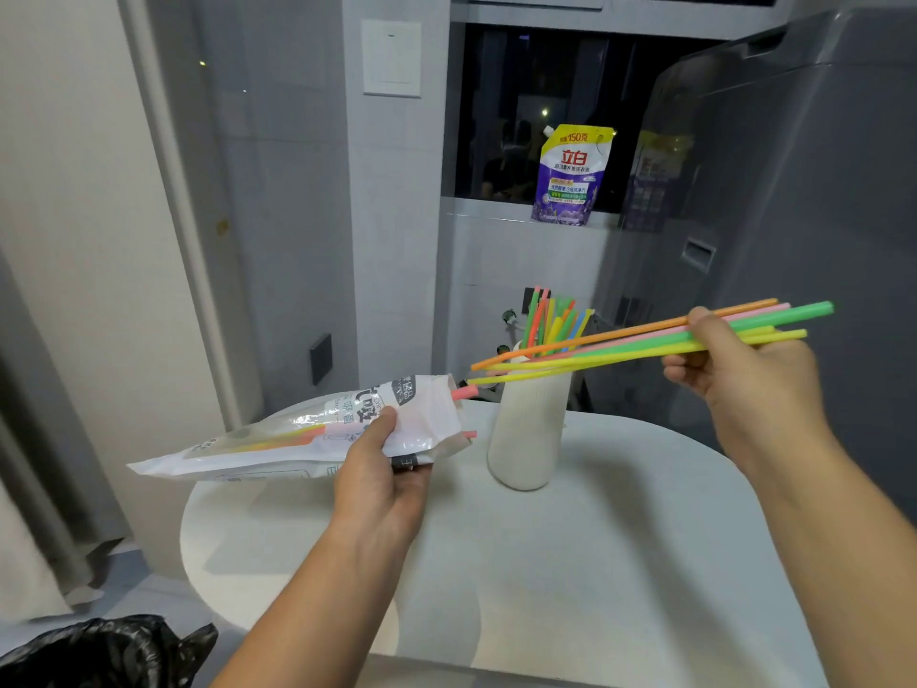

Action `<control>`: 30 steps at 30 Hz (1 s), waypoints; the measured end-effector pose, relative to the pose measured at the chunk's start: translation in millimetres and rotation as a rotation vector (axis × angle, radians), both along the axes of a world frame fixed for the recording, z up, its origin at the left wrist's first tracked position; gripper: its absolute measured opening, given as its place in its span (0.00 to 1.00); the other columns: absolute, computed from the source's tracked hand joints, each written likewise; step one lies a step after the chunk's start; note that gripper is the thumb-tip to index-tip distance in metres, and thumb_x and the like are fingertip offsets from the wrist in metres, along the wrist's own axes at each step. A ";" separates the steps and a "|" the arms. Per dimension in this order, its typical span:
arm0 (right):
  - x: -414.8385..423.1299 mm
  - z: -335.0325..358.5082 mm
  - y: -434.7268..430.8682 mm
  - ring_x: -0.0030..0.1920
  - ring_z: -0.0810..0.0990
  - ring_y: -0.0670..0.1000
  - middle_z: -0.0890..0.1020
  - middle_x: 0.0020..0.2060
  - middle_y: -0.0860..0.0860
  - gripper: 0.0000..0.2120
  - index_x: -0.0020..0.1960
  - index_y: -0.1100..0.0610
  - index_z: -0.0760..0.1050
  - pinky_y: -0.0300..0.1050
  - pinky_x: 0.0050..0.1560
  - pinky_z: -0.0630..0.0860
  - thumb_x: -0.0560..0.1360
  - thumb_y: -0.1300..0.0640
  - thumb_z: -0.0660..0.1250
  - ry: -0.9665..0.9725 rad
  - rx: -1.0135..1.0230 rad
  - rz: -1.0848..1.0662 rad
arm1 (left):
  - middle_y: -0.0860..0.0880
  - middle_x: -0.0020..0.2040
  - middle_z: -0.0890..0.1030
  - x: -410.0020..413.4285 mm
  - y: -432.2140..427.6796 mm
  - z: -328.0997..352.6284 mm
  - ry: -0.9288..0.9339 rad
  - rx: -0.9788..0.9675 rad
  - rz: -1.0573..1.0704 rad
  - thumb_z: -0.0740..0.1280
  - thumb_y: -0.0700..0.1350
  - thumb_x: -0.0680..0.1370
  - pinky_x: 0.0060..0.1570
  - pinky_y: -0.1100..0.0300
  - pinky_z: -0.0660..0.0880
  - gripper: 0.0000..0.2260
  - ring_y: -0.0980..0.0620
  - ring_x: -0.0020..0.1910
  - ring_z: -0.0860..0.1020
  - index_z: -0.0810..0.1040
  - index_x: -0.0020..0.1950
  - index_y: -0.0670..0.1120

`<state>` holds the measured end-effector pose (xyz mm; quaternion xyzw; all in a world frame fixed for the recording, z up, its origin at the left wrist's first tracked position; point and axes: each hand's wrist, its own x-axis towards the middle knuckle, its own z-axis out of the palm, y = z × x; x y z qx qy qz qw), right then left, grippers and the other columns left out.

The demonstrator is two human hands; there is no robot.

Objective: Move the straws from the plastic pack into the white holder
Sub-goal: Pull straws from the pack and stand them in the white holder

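Observation:
My left hand (384,471) grips the plastic straw pack (297,434), held almost level above the table with its open mouth toward the right. Two pink straw ends (465,392) poke out of the mouth, and more straws show through the clear film. My right hand (739,362) pinches a bunch of several straws (625,347), orange, pink, green and yellow, held nearly level in the air; their left tips lie just clear of the pack's mouth and cross in front of the holder's top. The white ribbed holder (528,434) stands upright on the table with several coloured straws (553,320) in it.
The round white table (570,563) carries the holder. A grey appliance (794,216) rises at the right. A purple detergent pouch (573,176) stands on the window sill behind. A black plastic bag (99,652) lies on the floor at lower left, next to a curtain.

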<state>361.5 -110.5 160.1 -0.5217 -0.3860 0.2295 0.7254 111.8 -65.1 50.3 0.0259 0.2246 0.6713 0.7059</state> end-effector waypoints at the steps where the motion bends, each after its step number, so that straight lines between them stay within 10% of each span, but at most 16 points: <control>1: 0.8 4.5 -1.6 0.27 0.82 0.47 0.82 0.33 0.54 0.08 0.41 0.58 0.79 0.39 0.33 0.81 0.79 0.58 0.69 -0.018 0.018 -0.027 | 0.41 0.62 0.84 0.8 0.6 -1.7 0.002 0.000 -0.005 0.66 0.35 0.82 0.40 0.32 0.82 0.18 0.43 0.55 0.85 0.74 0.71 0.41; 4: 0.7 17.6 -3.8 0.26 0.82 0.48 0.82 0.31 0.52 0.10 0.39 0.56 0.78 0.40 0.33 0.82 0.78 0.57 0.70 -0.097 0.064 -0.097 | 0.41 0.61 0.85 5.3 2.4 -6.8 0.009 -0.016 -0.016 0.67 0.35 0.80 0.59 0.30 0.77 0.19 0.41 0.60 0.84 0.74 0.72 0.41; 10: 1.3 38.7 1.6 0.25 0.83 0.46 0.82 0.32 0.49 0.10 0.38 0.53 0.78 0.36 0.28 0.78 0.78 0.55 0.70 -0.261 0.073 -0.194 | 0.40 0.64 0.83 14.6 -0.6 -8.3 0.037 0.007 -0.053 0.66 0.36 0.81 0.58 0.28 0.76 0.19 0.37 0.65 0.81 0.73 0.73 0.40; 19: 3.0 54.8 12.4 0.27 0.85 0.48 0.85 0.33 0.53 0.12 0.45 0.60 0.82 0.44 0.33 0.81 0.77 0.50 0.69 -0.439 0.005 -0.253 | 0.39 0.65 0.82 19.3 -14.0 1.7 0.027 -0.009 -0.077 0.64 0.36 0.83 0.29 0.44 0.82 0.18 0.40 0.61 0.82 0.73 0.74 0.40; 30: -3.0 63.4 31.6 0.28 0.84 0.45 0.85 0.33 0.52 0.13 0.40 0.59 0.80 0.33 0.27 0.77 0.78 0.51 0.69 -0.626 -0.113 -0.167 | 0.39 0.66 0.82 23.0 -21.1 8.6 0.039 -0.037 -0.042 0.64 0.36 0.83 0.27 0.53 0.82 0.19 0.44 0.57 0.82 0.72 0.74 0.39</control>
